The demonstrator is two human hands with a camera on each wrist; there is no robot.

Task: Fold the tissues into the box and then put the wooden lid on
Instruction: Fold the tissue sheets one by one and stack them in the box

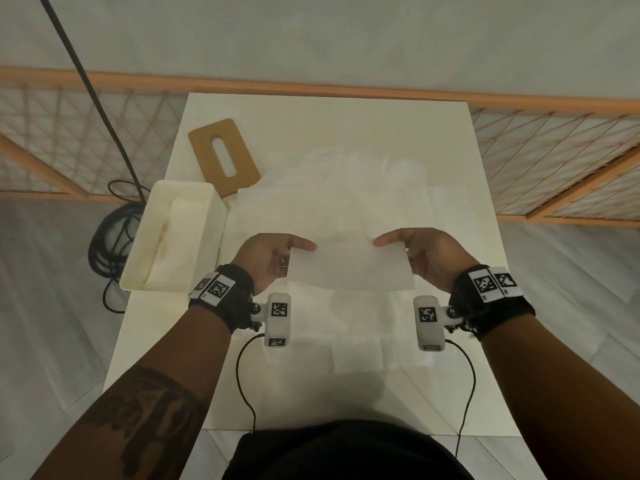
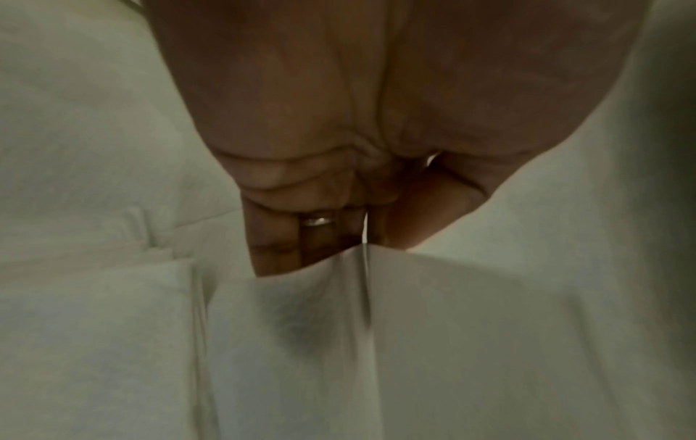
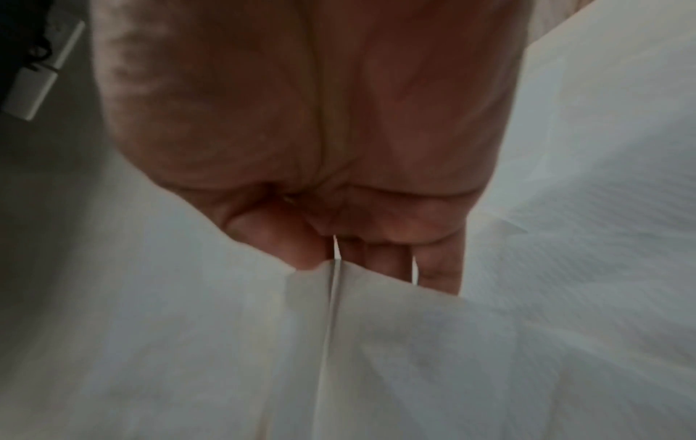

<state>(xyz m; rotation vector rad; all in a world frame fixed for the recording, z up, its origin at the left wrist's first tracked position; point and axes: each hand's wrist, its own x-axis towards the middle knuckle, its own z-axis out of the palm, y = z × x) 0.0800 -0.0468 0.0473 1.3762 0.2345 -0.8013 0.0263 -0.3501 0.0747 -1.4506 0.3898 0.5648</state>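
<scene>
A white tissue (image 1: pixel 349 268) hangs stretched between both hands above the table. My left hand (image 1: pixel 273 254) pinches its left edge between thumb and fingers; my right hand (image 1: pixel 419 252) pinches the right edge the same way. In the left wrist view the tissue (image 2: pixel 376 342) hangs folded below the fingers (image 2: pixel 282 238). The right wrist view shows the tissue (image 3: pixel 339 357) doubled under the thumb and fingers (image 3: pixel 437 268). The cream box (image 1: pixel 173 237) stands at the table's left edge with folded tissues inside. The wooden lid (image 1: pixel 223 155) with its slot lies flat behind the box.
More loose white tissues (image 1: pixel 346 188) lie spread over the white table (image 1: pixel 450 393), beyond and beneath the hands. A black cable (image 1: pixel 110 237) coils on the floor left of the box. An orange lattice railing (image 1: pixel 554 150) runs behind the table.
</scene>
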